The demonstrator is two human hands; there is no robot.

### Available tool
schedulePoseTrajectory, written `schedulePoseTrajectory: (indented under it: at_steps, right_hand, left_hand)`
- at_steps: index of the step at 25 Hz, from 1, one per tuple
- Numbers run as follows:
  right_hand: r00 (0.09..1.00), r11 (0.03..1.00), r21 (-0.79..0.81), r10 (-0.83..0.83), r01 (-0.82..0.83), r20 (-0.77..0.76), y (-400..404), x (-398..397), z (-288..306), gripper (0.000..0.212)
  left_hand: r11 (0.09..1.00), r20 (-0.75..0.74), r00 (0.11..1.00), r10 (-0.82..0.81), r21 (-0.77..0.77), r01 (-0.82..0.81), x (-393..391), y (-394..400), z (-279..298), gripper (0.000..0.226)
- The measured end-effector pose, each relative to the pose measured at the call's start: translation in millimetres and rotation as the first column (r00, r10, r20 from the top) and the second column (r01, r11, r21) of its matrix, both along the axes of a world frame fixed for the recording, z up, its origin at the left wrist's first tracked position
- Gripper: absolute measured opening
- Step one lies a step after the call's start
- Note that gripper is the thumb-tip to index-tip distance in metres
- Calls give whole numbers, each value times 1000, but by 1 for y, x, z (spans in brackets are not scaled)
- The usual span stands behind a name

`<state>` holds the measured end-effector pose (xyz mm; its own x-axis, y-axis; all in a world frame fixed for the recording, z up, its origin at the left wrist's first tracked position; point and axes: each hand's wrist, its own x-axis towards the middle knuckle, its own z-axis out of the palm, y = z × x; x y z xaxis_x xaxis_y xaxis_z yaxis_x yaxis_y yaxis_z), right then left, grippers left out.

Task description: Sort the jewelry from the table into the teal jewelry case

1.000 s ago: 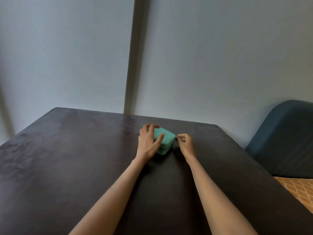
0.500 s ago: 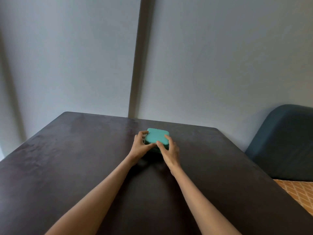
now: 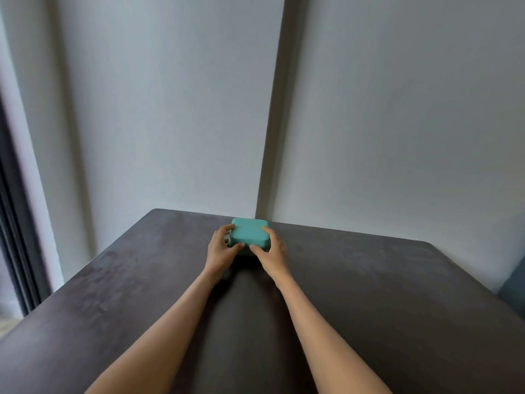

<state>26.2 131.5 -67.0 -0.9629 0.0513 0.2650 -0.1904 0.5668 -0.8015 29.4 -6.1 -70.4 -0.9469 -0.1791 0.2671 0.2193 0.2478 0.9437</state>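
Gripping the small teal rounded-square jewelry case (image 3: 249, 234) from both sides, left hand (image 3: 220, 250) and right hand (image 3: 271, 251) curled fingers round its closed lid near the far edge of the dark matte table (image 3: 369, 294). Called for steady, even lifting, thumbs at the front seam. Showed no jewelry; contents and any clasp hidden.

Both hands (image 3: 221, 251) around teal case (image 3: 249, 232)
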Motion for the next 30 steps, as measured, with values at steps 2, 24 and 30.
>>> schedulePoseTrajectory:
  at_steps: [2, 24, 30]
  right_hand:
    - [999, 999, 36, -15, 17, -46, 1, -16, 0, 52]
    - [996, 809, 587, 50, 6, -78, -7, -39, -11, 42]
    - [997, 833, 554, 54, -19, -47, -8, -35, -8, 46]
  left_hand:
    - [998, -5, 999, 34, -49, -34, -16, 3, 1, 48]
    - [509, -90, 996, 17, -857, -86, -50, 27, -18, 45]
    - [519, 48, 999, -6, -853, 44, -45, 26, -13, 52]
